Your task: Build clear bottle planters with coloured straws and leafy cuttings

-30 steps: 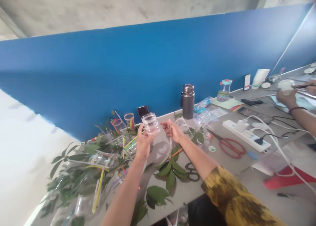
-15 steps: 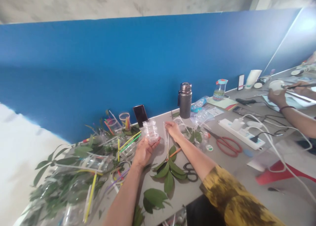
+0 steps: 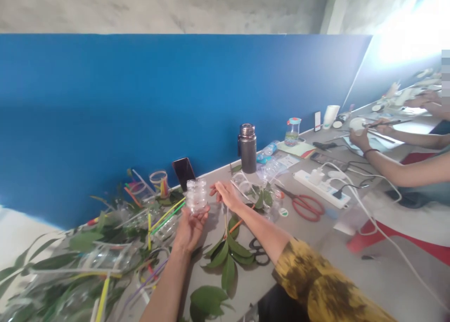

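Observation:
My left hand (image 3: 191, 228) grips a clear, ribbed plastic bottle section (image 3: 196, 196) from below, keeping it upright above the table. Just to its right, my right hand (image 3: 225, 195) reaches in with fingers stretched and apart, and I see nothing held in them. Beneath that hand lies a leafy sprig (image 3: 228, 251), its pale stem pointing toward the fingers. An orange straw (image 3: 242, 221) crosses near the stem. Black-handled scissors (image 3: 259, 251) lie beside the leaves, partly under my right forearm. A loose green leaf (image 3: 209, 301) rests nearer to me.
Leaves, coloured straws and clear plastic pieces crowd the left side. A phone (image 3: 183, 172) and a dark thermos (image 3: 248, 148) stand along the blue partition (image 3: 140, 111). Red-handled scissors (image 3: 307, 207) and a power strip (image 3: 321, 188) lie rightward. A co-worker's hands (image 3: 362, 137) hold a white round object.
My right hand has moved off the pale strip it was touching and closer to the bottle section, fingers spreading. The view has swung right, bringing more of the co-worker into sight.

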`<state>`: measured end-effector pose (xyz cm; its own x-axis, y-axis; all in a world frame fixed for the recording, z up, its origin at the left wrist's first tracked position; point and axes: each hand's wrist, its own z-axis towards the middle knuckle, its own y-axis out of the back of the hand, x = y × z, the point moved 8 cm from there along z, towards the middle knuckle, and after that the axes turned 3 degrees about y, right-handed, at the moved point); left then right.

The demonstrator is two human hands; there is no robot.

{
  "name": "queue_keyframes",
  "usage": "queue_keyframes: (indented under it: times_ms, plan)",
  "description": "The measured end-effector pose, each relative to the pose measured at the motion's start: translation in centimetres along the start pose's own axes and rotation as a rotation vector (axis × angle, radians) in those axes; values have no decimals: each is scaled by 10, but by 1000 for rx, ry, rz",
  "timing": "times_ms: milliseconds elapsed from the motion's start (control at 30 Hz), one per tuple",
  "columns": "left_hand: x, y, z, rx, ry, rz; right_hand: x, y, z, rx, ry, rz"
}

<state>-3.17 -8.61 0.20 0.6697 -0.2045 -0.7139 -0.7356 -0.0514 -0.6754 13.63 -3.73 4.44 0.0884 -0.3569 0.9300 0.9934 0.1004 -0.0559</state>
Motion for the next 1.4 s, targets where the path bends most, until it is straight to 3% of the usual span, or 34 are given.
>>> queue_keyframes:
  times_ms: [233, 467, 733, 833, 933, 1000, 1067, 1200, 1267, 1400]
  plan:
    - [2, -8, -4, -6, 18, -14, 13, -22, -6, 241, -19, 55]
    - [6, -13, -9, 34, 46, 0, 11, -18, -7, 169, -78, 48]
    - [-5, -13, -11, -8, -5, -60, 26, -25, -9, 239, -94, 167]
    - [-10, -5, -9, -52, -13, -99, 49, 0, -1, 155, -105, 190]
    - [-11, -1, -7, -51, -11, -124, 94, 54, -1, -39, -8, 23]
    - [-10, -1, -6, -37, -7, -125, 125, 93, -15, -151, 46, -43]
    - [-7, -3, -7, -24, 10, -126, 143, 123, -39, -170, 58, -128]
    - [-4, -11, -10, 8, 40, -146, 126, 137, -95, 24, -95, -357]
    - [-6, -14, -12, 11, 38, -157, 103, 121, -121, 197, -177, -498]
    - [-22, -19, -17, 28, 19, -189, 82, 71, -153, 395, -133, -776]
